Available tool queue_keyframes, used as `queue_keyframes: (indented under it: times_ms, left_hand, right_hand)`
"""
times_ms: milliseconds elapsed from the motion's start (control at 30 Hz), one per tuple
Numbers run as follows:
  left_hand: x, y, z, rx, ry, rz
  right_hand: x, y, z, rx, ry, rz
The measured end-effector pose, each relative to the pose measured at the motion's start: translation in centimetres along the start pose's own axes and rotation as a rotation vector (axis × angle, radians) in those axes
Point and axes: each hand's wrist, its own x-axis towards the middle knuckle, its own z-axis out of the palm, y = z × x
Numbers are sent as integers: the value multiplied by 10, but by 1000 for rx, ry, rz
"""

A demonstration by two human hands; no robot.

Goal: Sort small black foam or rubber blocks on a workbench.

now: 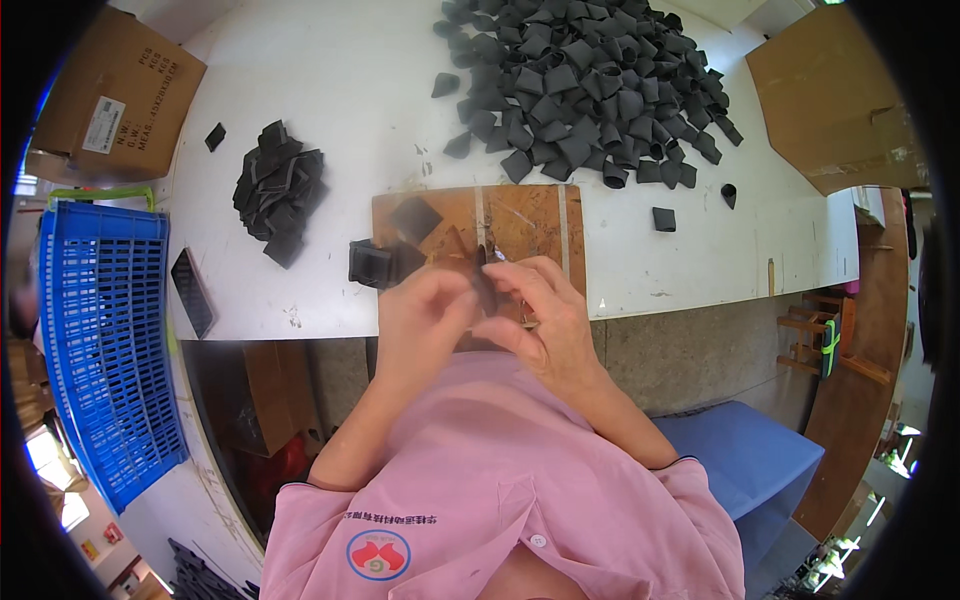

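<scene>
Over the near part of a brown wooden board (pixel 535 215), my two hands meet. My right hand (pixel 545 310) pinches a small dark fabric piece (pixel 486 288) between thumb and fingers. My left hand (pixel 425 315) is close against the same piece, slightly blurred, its fingers curled in; what they hold is hidden. Just beyond my left hand lies a flat black square piece (pixel 415 218) on the board. A small stack of black pieces (pixel 371 263) sits at the board's left edge.
A large heap of black looped sleeves (pixel 590 95) covers the table's far middle. Flat black pieces (pixel 278 190) are piled at left, near a dark phone-like slab (pixel 192 292). Cardboard boxes (pixel 130 90) stand at both far corners. A blue crate (pixel 110 340) is on the left.
</scene>
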Motion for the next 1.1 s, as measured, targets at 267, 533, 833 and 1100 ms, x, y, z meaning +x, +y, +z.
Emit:
queue_keyframes:
  times_ms: [267, 533, 833, 1100]
  left_hand:
    - [-5, -9, 22, 344, 292, 289]
    - [3, 28, 10, -903, -42, -354]
    - [-4, 21, 18, -22, 327, 138]
    - [18, 62, -19, -1433, -380, -247]
  right_hand:
    - [4, -2, 14, -327, 79, -145]
    - [9, 5, 2, 229, 42, 278]
    - [15, -5, -5, 1373, -277, 882]
    - [88, -32, -18, 830, -498, 423]
